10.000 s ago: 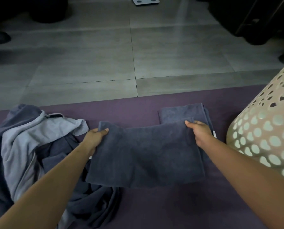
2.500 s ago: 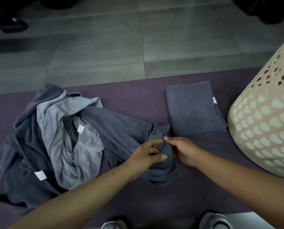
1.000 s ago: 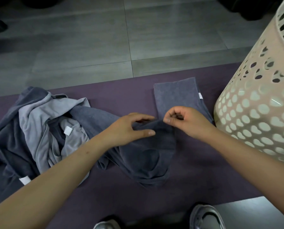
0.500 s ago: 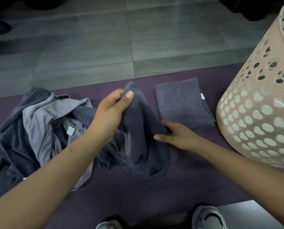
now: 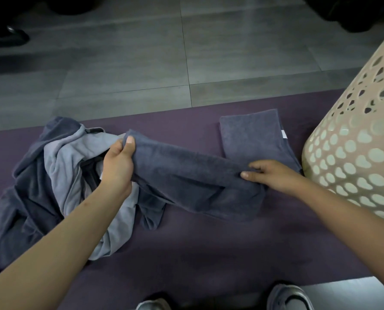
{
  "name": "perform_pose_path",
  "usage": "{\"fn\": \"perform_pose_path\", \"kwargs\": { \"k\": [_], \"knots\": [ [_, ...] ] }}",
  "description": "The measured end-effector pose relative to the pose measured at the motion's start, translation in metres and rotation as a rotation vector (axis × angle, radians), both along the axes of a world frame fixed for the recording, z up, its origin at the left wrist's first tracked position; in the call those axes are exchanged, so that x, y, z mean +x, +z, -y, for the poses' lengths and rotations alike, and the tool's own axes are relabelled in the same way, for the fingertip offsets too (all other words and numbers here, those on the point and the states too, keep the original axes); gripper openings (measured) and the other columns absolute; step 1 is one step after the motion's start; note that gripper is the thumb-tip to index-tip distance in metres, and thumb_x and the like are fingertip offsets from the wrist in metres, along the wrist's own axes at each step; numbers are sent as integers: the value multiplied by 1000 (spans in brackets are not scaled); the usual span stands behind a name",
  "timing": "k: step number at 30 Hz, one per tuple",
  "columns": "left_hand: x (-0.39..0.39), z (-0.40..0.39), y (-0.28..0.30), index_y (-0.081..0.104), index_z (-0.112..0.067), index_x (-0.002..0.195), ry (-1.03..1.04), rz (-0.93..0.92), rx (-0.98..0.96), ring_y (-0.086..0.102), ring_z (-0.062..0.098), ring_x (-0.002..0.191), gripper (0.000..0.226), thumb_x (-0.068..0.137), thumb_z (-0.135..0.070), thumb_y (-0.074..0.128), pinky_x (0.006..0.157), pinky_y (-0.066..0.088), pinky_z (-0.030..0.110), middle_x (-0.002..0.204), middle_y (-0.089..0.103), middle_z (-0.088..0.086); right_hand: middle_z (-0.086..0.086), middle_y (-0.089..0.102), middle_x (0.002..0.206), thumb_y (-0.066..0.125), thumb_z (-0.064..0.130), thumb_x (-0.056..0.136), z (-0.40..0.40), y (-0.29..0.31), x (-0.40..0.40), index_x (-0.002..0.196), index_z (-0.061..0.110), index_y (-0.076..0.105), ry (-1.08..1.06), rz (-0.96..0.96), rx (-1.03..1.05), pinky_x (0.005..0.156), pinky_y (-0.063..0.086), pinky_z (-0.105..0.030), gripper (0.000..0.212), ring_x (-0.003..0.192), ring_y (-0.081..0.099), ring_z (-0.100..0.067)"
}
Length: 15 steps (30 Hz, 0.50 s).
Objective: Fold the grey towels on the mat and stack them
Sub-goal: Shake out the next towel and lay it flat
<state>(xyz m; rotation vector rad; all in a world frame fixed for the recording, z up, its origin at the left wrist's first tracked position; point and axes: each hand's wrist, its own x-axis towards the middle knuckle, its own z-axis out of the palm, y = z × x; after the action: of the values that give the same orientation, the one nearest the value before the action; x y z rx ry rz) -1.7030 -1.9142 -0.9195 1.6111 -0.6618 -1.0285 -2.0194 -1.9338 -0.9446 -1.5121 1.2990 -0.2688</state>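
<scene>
I hold a dark grey terry towel (image 5: 193, 175) stretched between my two hands so I can find its edge and spread it flat for folding. My left hand (image 5: 118, 166) has its grip pinching one corner, thumb on top and fingers curled under, lifted above the heap so the cloth pulls free of it. My right hand (image 5: 273, 175) has its grip curled onto the towel's other end, low over the purple mat (image 5: 209, 253); whether it touches the mat there I cannot tell. The towel's lower part sags and bunches on the mat between my arms, so I judge it is not yet straightened.

Just beyond my right hand lies the folded dark grey towel (image 5: 253, 135), flat on the mat; I judge it to be the start of the stack, kept close so the next one can go on top. To my left, the rumpled heap of dark and light grey towels (image 5: 56, 175) waits unfolded. The cream perforated plastic laundry basket (image 5: 354, 153) stands at my right, just beside the folded towel.
</scene>
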Motion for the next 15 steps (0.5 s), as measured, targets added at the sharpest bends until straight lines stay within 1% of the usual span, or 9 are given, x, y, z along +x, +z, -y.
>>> {"fn": "perform_pose_path", "kwargs": {
  "k": [2, 3, 4, 5, 7, 9, 11, 12, 15],
  "knots": [
    [5, 1, -5, 62, -23, 87, 24, -3, 21, 64, 22, 91, 20, 99, -32, 48, 76, 52, 35, 91, 67, 0, 13, 67, 72, 70, 39, 77, -2, -2, 2, 78, 18, 66, 141, -112, 99, 66, 48, -20, 22, 69, 60, 2],
    [8, 2, -6, 62, -23, 88, 36, -6, 28, 64, 22, 92, 20, 99, -32, 48, 77, 53, 36, 93, 67, 1, 11, 69, 81, 72, 41, 76, -5, -5, 4, 84, 19, 67, 219, -196, 127, 73, 49, -23, 23, 77, 63, -2],
    [10, 3, -7, 61, -23, 88, 50, -14, 33, 65, 22, 92, 20, 99, -32, 47, 79, 54, 36, 94, 67, 2, 10, 69, 86, 73, 42, 75, -8, -8, 6, 87, 21, 67, 284, -262, 154, 76, 49, -23, 25, 81, 63, -4],
    [12, 4, -8, 61, -23, 88, 61, -15, 40, 65, 21, 90, 20, 99, -32, 47, 77, 55, 36, 93, 67, 2, 10, 69, 87, 73, 43, 75, -11, -10, 9, 88, 22, 67, 335, -304, 180, 77, 49, -22, 26, 81, 63, -4],
    [15, 4, -13, 60, -24, 87, 78, -10, 67, 65, 18, 81, 21, 100, -33, 45, 67, 55, 32, 89, 65, 2, 12, 66, 79, 73, 45, 75, -15, -14, 9, 81, 22, 66, 405, -341, 202, 72, 47, -21, 25, 75, 60, -3],
    [19, 3, -17, 58, -26, 86, 109, -42, 102, 63, 14, 73, 21, 100, -34, 44, 57, 53, 28, 87, 63, 0, 14, 64, 75, 72, 42, 76, -14, -16, 3, 78, 22, 66, 396, -280, 238, 69, 44, -17, 21, 71, 58, 1],
    [27, 2, -20, 57, -26, 89, 144, -78, 142, 63, 15, 77, 20, 100, -34, 43, 57, 51, 30, 90, 63, -1, 15, 66, 82, 69, 34, 79, -11, -17, -4, 84, 22, 66, 327, -147, 292, 72, 44, -12, 13, 76, 60, 3],
    [32, 2, -22, 57, -26, 93, 158, -90, 159, 63, 18, 83, 19, 100, -35, 43, 60, 51, 32, 95, 64, 0, 13, 66, 84, 68, 33, 79, -10, -17, -7, 85, 22, 65, 299, -87, 308, 73, 45, -12, 14, 79, 61, 1],
    [44, -2, -28, 57, -23, 105, 172, -60, 183, 61, 24, 98, 18, 100, -35, 44, 77, 51, 39, 107, 63, 2, 8, 65, 83, 73, 45, 72, -10, -22, -12, 86, 18, 60, 205, 33, 335, 74, 47, -21, 33, 80, 61, -5]
  ]
}}
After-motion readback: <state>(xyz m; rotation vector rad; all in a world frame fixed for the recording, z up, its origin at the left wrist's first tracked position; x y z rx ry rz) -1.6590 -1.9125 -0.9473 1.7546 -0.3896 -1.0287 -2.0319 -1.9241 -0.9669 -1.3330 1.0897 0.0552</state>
